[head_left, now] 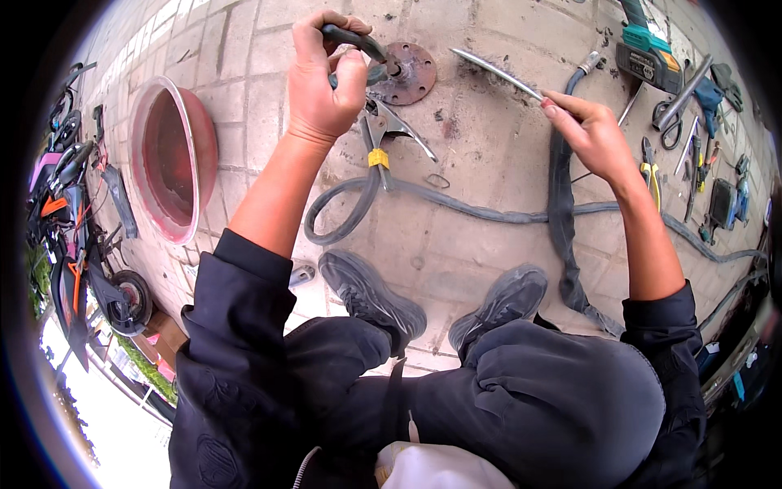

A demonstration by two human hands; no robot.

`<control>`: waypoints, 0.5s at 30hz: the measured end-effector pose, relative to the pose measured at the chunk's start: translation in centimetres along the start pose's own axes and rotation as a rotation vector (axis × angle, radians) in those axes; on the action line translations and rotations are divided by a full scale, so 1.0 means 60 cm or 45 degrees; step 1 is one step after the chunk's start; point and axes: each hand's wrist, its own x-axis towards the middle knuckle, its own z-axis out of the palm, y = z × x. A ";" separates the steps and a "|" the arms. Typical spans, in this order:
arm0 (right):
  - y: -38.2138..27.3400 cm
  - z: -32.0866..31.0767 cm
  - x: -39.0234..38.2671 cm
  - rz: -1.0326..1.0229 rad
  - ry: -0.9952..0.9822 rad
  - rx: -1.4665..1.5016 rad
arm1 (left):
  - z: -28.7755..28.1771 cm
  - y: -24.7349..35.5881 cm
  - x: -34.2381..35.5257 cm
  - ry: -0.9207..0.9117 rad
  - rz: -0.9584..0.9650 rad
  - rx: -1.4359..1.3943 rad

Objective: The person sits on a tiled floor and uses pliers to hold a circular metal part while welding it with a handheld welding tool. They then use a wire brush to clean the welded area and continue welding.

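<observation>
My left hand (326, 77) is closed around a pair of dark-handled pliers (352, 39). Their jaws reach over the middle of a round rusty metal plate (417, 75) with bolt holes, lying on the paving; what they pinch is too small to make out. My right hand (590, 134) grips one end of a slim grey tapered bar, which looks like a file (497, 72). Its free tip points left, toward the plate but apart from it. Just below my left hand, a metal spring clamp (387, 126) with yellow tape sits against the plate's edge.
A reddish basin (204, 163) stands at left, near a motorbike (77, 244). Grey cable (481, 213) crosses the paving before my shoes (375, 297). A dark sleeved hose (562, 212) lies at right. Beyond are a teal cordless tool (648, 53), yellow-handled pliers (650, 171) and several hand tools.
</observation>
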 end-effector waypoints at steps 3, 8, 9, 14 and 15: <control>-0.035 0.005 -0.029 -0.010 -0.109 0.029 | -0.002 -0.014 -0.003 0.029 -0.013 -0.021; -0.067 0.090 0.046 -0.189 -0.183 -0.118 | 0.012 0.003 0.010 -0.012 0.017 -0.031; -0.057 0.079 0.050 -0.172 -0.152 -0.150 | 0.007 -0.004 0.007 -0.011 0.032 -0.038; 0.010 -0.048 0.001 -0.065 0.329 0.007 | 0.006 -0.004 0.001 0.026 -0.021 -0.036; -0.009 -0.067 -0.013 0.052 0.314 0.152 | 0.002 -0.011 -0.003 0.034 -0.020 -0.027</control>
